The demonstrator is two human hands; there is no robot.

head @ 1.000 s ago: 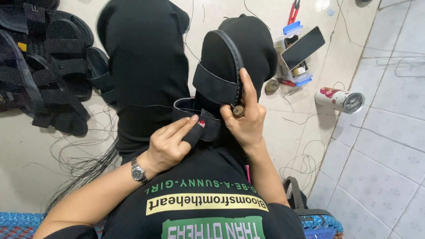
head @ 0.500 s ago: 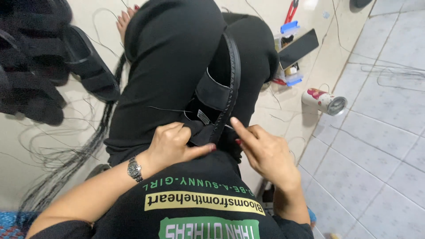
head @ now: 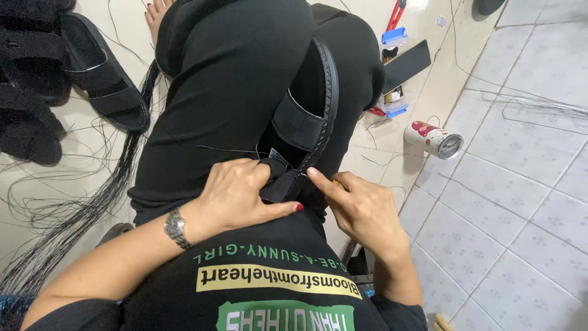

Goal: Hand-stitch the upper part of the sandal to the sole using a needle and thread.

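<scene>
On my lap, wedged between my black-trousered knees, lies the black sandal (head: 306, 122) I am working on. My left hand (head: 236, 196) covers its near end, fingers (head: 278, 210) curled tight and pinching the loose strap end. My right hand (head: 361, 208) sits just beside it at 3 o'clock, forefinger stretched out and touching the sole's edge; the other fingers are folded in around something yellowish that I cannot make out.

Around me on the floor: finished black sandals (head: 73, 73) piled at 10 o'clock, a long bundle of black threads (head: 79, 214) trailing down toward 8 o'clock, a small printed can (head: 433, 138) lying on its side at 3 o'clock, and red-handled pliers (head: 396, 13), blue plastic clips (head: 393, 35) and a flat black strip (head: 406, 65) near 1 o'clock.

My left hand hides the sandal's near end, and my knee covers part of its far side. A thin thread (head: 226, 149) crosses my trousers toward the strap.

The sandal stands on its edge, its long axis running from my hands up toward 12 o'clock, straps facing 9 o'clock.
</scene>
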